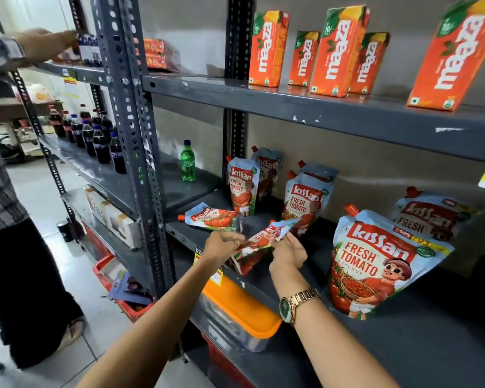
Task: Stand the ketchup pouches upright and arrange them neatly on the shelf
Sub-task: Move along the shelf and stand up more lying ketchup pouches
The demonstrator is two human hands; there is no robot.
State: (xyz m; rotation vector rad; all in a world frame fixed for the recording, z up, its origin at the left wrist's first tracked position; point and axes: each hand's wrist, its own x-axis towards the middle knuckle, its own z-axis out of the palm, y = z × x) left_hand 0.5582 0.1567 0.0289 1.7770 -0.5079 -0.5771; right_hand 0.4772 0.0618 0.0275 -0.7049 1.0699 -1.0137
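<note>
Both hands hold one tilted ketchup pouch (259, 245) just above the front edge of the grey middle shelf (420, 340). My left hand (224, 247) grips its lower left side, and my right hand (287, 254) holds its right side. Another pouch (213, 218) lies flat on the shelf behind my left hand. Upright pouches stand further back: two at the left (242, 187), two in the middle (305, 204), a large one (375, 264) at the right with one more (431, 217) behind it.
A green bottle (188, 161) stands left of the pouches. Orange juice cartons (333, 51) line the shelf above. Below sits an orange-lidded box (241, 309). At the left, another person (9, 191) reaches to a rack of dark bottles (95, 135).
</note>
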